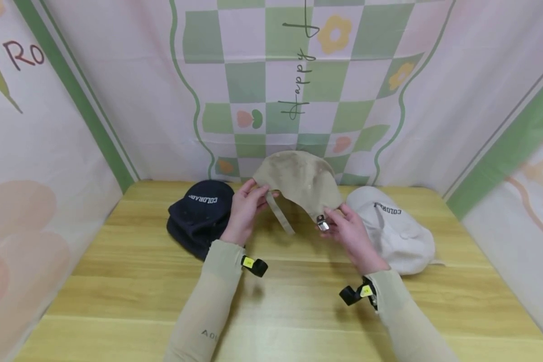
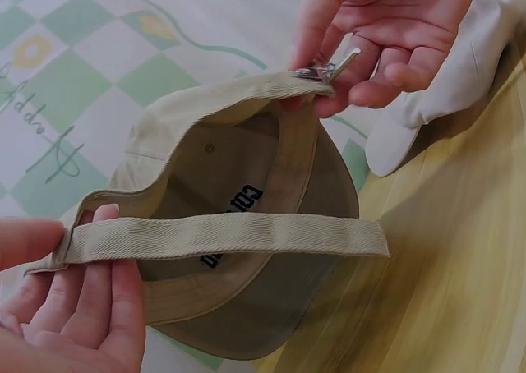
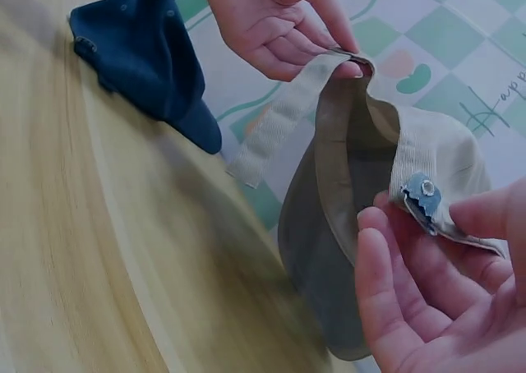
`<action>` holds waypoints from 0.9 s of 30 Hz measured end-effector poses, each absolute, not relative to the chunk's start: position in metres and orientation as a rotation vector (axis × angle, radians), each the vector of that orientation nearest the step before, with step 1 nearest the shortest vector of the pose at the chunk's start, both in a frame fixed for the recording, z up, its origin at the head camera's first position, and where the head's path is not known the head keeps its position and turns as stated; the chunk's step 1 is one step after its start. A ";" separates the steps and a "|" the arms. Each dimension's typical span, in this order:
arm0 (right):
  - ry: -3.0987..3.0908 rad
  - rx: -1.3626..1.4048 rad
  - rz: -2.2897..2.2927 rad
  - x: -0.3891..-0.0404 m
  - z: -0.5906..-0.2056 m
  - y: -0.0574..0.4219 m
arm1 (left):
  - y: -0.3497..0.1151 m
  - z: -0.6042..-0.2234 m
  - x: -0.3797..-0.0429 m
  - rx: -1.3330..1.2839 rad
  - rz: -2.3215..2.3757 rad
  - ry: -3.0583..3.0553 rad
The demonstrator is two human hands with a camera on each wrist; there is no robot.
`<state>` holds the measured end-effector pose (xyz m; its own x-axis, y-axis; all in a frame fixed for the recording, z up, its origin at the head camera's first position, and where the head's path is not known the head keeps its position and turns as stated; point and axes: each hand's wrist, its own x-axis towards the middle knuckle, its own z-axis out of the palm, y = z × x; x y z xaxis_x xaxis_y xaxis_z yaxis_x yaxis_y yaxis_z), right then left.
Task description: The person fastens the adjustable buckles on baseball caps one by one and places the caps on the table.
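A khaki baseball cap (image 1: 298, 176) is held up above the table, its back opening facing me. My left hand (image 1: 246, 208) pinches the edge at the base of the loose cloth strap (image 2: 230, 235), whose free end hangs down. On the other side my right hand (image 1: 348, 229) pinches the edge beside the metal buckle (image 1: 323, 222), whose clasp stands flipped open. Strap and buckle are apart. Dark lettering shows through inside the crown in the left wrist view, and the brim (image 3: 316, 250) points away from me.
On the wooden table (image 1: 289, 311), a navy cap (image 1: 201, 213) lies to the left and a white cap (image 1: 393, 231) to the right, both with lettering. A printed cloth backdrop (image 1: 289, 80) rises behind the table, with cloth sides left and right.
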<state>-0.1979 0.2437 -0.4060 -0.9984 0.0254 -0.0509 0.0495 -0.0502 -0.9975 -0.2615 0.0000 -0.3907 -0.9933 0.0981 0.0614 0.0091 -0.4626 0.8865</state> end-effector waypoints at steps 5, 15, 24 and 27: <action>2.278 0.101 -2.154 -0.197 -0.406 0.243 | -0.001 -0.391 -0.261 0.169 2.659 1.559; 2.171 0.114 -2.293 -0.194 -0.403 0.238 | -0.002 -0.391 -0.260 0.151 2.654 1.560; 2.051 -0.272 -2.425 -0.190 -0.408 0.243 | -0.001 -0.392 -0.261 0.175 2.659 1.551; 2.086 -0.375 -2.411 -0.190 -0.408 0.245 | -0.002 -0.392 -0.261 0.179 2.662 1.540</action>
<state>-0.1902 0.2449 -0.4081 -0.9704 -0.1003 0.2195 -0.2028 -0.1539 -0.9671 -0.2613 -0.0021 -0.3916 -0.9914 0.1106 0.0699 0.0054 -0.4990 0.8666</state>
